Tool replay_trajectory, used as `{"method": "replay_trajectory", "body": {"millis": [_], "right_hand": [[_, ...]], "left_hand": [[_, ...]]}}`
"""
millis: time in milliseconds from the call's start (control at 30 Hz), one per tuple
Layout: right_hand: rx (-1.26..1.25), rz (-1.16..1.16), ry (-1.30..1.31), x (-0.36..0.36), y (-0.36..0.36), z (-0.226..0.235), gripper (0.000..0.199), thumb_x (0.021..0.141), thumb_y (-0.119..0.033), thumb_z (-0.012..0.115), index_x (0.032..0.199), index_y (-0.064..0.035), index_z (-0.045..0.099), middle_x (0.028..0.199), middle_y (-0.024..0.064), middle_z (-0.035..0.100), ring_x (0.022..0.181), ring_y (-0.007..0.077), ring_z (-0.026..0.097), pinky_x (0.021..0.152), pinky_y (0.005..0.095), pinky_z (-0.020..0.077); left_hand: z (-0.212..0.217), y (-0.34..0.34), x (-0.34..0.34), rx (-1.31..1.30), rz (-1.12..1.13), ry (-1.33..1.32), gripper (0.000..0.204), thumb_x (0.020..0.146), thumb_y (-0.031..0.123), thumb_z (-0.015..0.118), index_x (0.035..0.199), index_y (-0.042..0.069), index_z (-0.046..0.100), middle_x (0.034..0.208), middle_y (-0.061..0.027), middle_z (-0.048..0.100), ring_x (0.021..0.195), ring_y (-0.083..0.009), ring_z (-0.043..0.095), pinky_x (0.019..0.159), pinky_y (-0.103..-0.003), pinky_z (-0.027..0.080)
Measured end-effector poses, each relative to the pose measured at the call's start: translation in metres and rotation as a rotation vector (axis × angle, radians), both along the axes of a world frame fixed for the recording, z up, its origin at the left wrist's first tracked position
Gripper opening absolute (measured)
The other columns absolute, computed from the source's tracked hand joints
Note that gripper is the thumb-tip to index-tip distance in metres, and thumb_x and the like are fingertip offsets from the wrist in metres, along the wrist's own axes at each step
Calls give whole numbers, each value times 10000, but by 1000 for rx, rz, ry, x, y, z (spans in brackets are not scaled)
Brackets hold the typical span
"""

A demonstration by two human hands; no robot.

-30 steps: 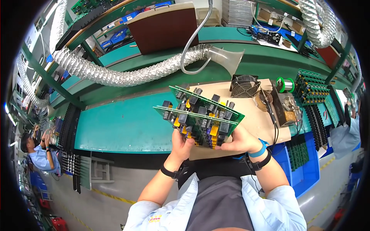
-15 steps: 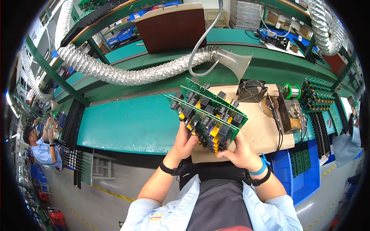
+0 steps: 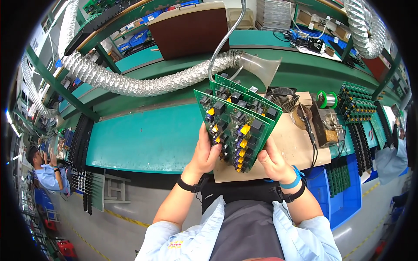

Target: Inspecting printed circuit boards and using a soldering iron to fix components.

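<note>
The left hand [image 3: 203, 154] and right hand [image 3: 276, 165] hold green circuit boards [image 3: 230, 128] between them above the tan mat [image 3: 300, 150], some fingers hidden behind the edges, the rear layers mostly covered

Cannot be read with certainty anywhere. Sits in yellow and pink as a small chest mark [image 3: 175, 245], on the left side of the light blue shirt [image 3: 153, 242], too blurred to make out. Shows in white as small labels [image 3: 310, 25] near the shelf [image 3: 322, 10] beyond the far edge of the desk [image 3: 135, 139], toward its right corner, too small to read. Runs in yellow and black as striped warning tape [image 3: 125, 218] on the floor [image 3: 150, 204], off the desk's near left edge.
</note>
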State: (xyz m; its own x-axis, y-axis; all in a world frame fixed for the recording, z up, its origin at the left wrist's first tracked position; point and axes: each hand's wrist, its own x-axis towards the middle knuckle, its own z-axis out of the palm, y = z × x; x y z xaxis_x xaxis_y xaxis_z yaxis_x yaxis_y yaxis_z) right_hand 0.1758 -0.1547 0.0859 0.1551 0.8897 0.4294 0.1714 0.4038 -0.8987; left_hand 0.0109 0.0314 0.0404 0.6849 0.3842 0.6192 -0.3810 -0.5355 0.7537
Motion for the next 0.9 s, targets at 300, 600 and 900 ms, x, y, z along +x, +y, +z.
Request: {"method": "replay_trajectory", "body": {"millis": [300, 600, 900], "right_hand": [[-39, -15, 94, 0, -3, -8, 731, 1041, -384, 441, 1548, 32, 117, 1578, 162, 249, 1454, 261, 251, 1173, 379, 208], [1, -9, 62, 1, -2, -10, 754, 1039, -397, 439, 1545, 44, 97, 1585, 171, 233, 1462, 264, 238, 1178, 383, 200], [6, -2, 51, 1, -2, -6, 877, 1001, -513, 459, 1548, 47, 64, 1593, 190, 195, 1477, 282, 198, 1189, 396, 170]], "left_hand": [[-5, -10, 5, -7, 77, -28, 753, 883, -9, 472, 1522, -60, 77, 1462, -213, 388, 1337, -298, 419, 1129, -383, 294], [-14, -18, 7, -97, 82, -78, 720, 892, -15, 468, 1512, -58, 104, 1439, -207, 407, 1330, -290, 430, 1112, -385, 321], [-10, -26, 10, 18, 195, -114, 717, 895, -16, 483, 1509, -65, 116, 1414, -218, 433, 1294, -291, 469, 1094, -381, 349]]}}
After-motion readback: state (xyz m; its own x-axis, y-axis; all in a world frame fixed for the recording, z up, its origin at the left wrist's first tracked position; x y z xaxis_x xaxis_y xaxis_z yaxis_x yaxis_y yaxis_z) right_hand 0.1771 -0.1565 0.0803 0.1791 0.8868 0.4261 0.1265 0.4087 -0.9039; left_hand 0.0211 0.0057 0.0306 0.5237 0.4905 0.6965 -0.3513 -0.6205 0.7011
